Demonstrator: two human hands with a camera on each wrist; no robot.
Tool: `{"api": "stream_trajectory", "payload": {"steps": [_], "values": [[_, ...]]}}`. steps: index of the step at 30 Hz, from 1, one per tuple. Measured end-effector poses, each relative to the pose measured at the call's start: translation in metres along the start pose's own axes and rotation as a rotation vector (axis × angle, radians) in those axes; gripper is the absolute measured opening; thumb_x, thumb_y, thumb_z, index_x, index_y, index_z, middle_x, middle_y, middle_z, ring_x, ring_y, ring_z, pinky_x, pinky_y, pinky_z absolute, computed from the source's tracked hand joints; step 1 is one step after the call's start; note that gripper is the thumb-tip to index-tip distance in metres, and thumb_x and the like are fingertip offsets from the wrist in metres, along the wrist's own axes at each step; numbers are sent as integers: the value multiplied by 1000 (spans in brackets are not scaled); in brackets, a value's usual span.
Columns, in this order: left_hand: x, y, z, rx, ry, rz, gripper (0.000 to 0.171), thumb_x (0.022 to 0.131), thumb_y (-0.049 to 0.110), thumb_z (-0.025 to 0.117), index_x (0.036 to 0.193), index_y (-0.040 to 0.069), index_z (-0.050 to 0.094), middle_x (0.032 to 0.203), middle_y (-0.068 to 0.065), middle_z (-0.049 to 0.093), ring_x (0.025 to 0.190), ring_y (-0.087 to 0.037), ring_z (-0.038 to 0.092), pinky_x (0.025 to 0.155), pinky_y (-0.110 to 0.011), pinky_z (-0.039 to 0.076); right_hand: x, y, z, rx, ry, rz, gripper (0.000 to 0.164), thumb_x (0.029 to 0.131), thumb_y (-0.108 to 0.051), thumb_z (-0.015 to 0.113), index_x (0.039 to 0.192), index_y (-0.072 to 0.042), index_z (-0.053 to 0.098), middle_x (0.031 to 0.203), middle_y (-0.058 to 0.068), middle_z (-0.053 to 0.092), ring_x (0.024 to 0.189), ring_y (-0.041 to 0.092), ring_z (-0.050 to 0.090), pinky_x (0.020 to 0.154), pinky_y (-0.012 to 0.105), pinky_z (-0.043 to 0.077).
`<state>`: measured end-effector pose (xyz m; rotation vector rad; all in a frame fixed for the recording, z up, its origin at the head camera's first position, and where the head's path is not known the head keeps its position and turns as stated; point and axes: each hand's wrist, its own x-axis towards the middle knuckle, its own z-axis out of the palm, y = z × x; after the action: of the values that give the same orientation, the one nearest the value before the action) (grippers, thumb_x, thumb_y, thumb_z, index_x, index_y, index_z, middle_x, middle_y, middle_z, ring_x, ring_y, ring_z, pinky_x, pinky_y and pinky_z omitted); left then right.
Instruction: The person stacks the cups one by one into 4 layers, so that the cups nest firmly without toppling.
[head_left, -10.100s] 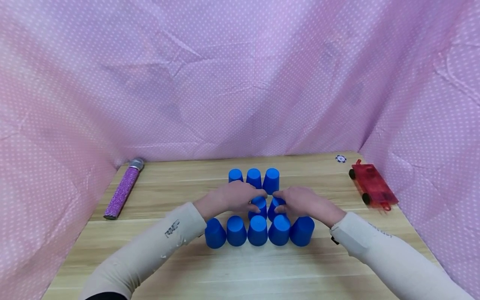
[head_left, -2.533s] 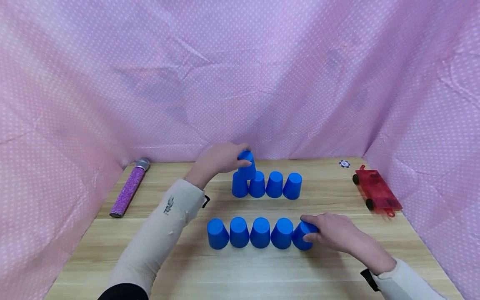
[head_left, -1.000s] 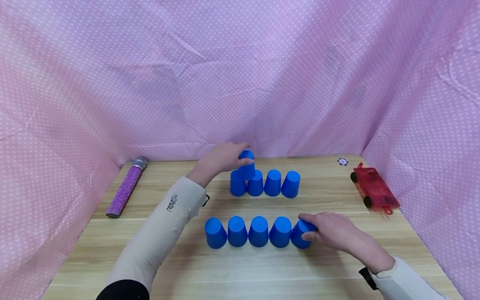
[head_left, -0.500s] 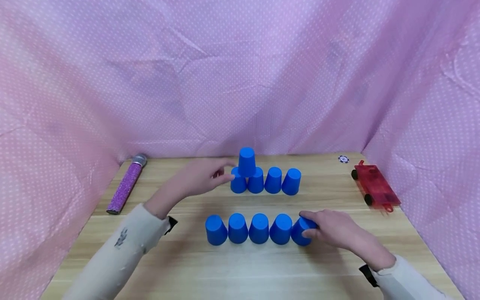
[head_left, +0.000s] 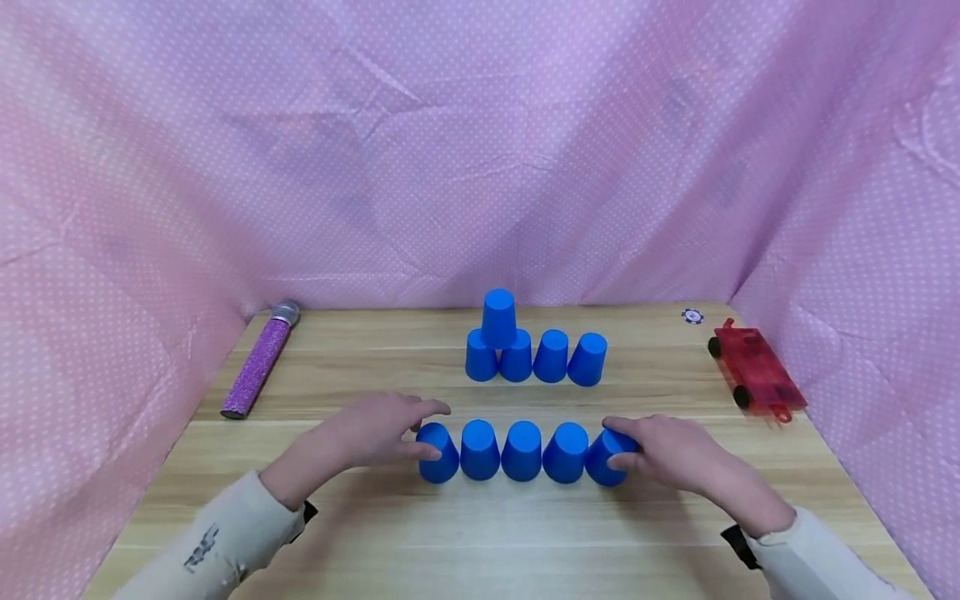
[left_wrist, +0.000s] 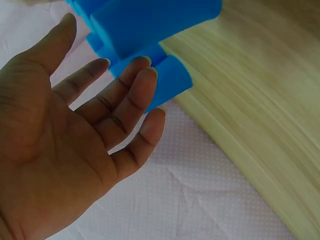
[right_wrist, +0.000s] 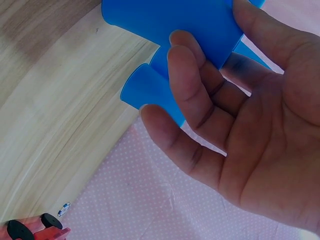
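Several blue upside-down cups stand in a front row across the wooden table (head_left: 517, 542). My left hand (head_left: 371, 429) is at the leftmost cup (head_left: 442, 463), thumb and fingers spread around its top; in the left wrist view the fingers are loosely bent and apart. At the other end my right hand (head_left: 671, 450) pinches the rightmost cup (head_left: 602, 458) between thumb and fingers, and the right wrist view shows this blue cup (right_wrist: 165, 20) within the grasp. Behind, a second row of cups (head_left: 551, 357) carries one cup (head_left: 498, 318) bridging its two leftmost cups.
A purple glitter microphone (head_left: 258, 362) lies at the table's left side. To the right are a red toy car chassis (head_left: 757, 367) with black wheels and a poker chip (head_left: 692, 316). Pink dotted cloth (head_left: 480, 167) hangs around the back and sides.
My left hand has let go of the cup atop the back row and moved toward me to the front row's left end. My right hand has stayed on the rightmost cup.
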<state>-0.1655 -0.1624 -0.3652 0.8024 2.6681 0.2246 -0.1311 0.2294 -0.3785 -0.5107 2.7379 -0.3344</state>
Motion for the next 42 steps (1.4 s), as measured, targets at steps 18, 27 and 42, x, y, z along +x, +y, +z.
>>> {"api": "stream_trajectory", "payload": {"steps": [18, 27, 42], "values": [[-4, -3, 13, 12, 41, 54, 51, 85, 45, 78, 130, 26, 62, 113, 2, 74, 96, -18, 69, 82, -38, 57, 2, -1, 5, 1, 9, -13, 60, 86, -45, 75, 137, -14, 62, 108, 8, 74, 87, 18, 64, 69, 42, 54], [-4, -2, 13, -11, 45, 75, 44, 87, 41, 76, 124, 22, 63, 105, 1, 73, 89, -13, 65, 79, -35, 57, 2, -1, 5, 8, 15, -14, 61, 86, -44, 76, 137, -14, 61, 109, 7, 74, 87, 17, 64, 70, 40, 54], [4, 6, 7, -19, -16, 26, 45, 85, 40, 79, 122, 23, 61, 109, 0, 73, 94, -17, 66, 84, -40, 57, -1, 2, 3, -3, 24, -8, 61, 87, -45, 74, 137, -13, 61, 102, 3, 74, 78, 13, 58, 63, 31, 48]]}}
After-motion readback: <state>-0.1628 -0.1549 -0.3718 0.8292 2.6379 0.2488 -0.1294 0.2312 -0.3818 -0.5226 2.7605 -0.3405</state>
